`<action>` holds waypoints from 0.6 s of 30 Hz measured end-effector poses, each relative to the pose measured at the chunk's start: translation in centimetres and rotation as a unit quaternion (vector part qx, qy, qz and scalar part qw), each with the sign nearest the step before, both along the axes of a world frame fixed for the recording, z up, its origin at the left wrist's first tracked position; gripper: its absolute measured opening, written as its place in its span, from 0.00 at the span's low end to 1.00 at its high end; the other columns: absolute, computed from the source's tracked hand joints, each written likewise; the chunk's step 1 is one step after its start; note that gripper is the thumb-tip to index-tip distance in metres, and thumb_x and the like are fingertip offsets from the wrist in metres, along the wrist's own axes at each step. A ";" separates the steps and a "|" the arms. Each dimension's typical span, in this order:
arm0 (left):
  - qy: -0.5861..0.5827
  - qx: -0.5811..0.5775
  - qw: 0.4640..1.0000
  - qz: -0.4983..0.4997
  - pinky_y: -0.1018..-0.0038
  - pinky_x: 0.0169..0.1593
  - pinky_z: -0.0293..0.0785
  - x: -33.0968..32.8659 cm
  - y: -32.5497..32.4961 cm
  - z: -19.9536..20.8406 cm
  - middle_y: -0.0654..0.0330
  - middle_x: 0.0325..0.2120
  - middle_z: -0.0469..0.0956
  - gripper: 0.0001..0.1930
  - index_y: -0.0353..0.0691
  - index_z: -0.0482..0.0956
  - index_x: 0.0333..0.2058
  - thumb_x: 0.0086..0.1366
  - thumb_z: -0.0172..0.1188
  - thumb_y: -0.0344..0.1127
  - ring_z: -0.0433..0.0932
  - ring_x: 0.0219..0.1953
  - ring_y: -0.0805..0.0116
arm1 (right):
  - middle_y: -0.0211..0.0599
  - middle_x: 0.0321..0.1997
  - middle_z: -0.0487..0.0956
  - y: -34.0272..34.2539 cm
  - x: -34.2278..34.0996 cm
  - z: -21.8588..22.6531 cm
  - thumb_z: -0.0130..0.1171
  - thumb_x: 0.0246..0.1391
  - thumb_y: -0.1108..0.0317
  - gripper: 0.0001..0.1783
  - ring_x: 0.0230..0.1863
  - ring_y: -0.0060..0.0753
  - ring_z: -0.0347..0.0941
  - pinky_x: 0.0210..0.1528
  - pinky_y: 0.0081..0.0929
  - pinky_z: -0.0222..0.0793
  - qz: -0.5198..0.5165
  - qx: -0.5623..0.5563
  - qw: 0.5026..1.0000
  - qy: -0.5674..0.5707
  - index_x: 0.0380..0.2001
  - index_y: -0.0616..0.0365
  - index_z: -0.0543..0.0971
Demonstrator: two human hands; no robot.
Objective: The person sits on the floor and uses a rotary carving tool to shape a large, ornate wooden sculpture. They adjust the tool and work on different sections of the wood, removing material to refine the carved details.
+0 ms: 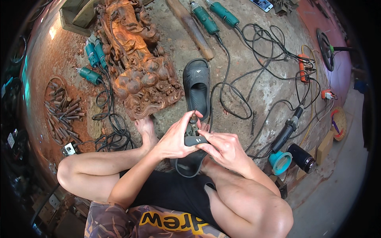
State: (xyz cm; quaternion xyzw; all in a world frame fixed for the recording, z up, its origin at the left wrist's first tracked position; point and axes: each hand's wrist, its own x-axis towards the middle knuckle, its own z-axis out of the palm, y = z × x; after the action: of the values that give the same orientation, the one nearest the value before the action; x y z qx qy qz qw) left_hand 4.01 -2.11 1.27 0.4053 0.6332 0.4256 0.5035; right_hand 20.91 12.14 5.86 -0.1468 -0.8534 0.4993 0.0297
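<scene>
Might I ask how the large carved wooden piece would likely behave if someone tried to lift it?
The large carved wooden piece is probably heavy, given its thick bulk. Its curling edges might chip, being deeply cut. Lying broad and uneven, it seems unlikely to roll.

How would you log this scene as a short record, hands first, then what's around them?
Left hand: holds a small metal piece, partly hidden by fingers
Right hand: fingertips at or near that piece; exact contact unclear
Footwear: black slipper just beyond the hands
Carving: ornate brown carving, upper left of the hands
Tools: green power tools at top, others left of the carving
Far left: pile of slender rods
Right: orange power strip
</scene>
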 end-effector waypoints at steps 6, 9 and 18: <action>-0.022 0.027 0.999 0.012 0.62 0.56 0.74 0.2 -0.1 -0.6 0.54 0.43 0.77 0.42 0.38 0.65 0.58 0.50 0.80 0.42 0.79 0.47 0.58 | 0.48 0.34 0.86 -0.1 0.3 -0.4 0.68 0.61 0.58 0.20 0.34 0.50 0.85 0.37 0.39 0.80 0.007 -0.013 1.000 -0.005 0.46 0.66 0.85; -0.049 0.004 0.998 0.037 0.65 0.54 0.74 0.6 -0.3 -1.3 0.57 0.40 0.77 0.37 0.39 0.67 0.51 0.48 0.81 0.40 0.78 0.45 0.63 | 0.47 0.32 0.85 -0.2 0.5 -0.7 0.70 0.59 0.61 0.17 0.32 0.51 0.83 0.36 0.38 0.78 -0.010 -0.047 0.999 -0.022 0.45 0.63 0.86; -0.071 0.024 0.997 0.000 0.65 0.51 0.75 0.8 -0.3 -3.2 0.59 0.39 0.77 0.36 0.41 0.67 0.49 0.48 0.83 0.42 0.78 0.42 0.63 | 0.49 0.36 0.86 -0.4 1.4 -1.6 0.68 0.61 0.63 0.16 0.36 0.54 0.84 0.42 0.40 0.79 0.004 -0.060 0.998 -0.033 0.46 0.64 0.85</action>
State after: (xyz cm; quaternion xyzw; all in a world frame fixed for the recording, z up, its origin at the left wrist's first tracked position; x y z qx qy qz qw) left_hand 4.85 -2.37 -1.92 0.3858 0.5856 0.4685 0.5373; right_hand 22.36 11.74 4.28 -0.1616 -0.8227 0.5449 -0.0092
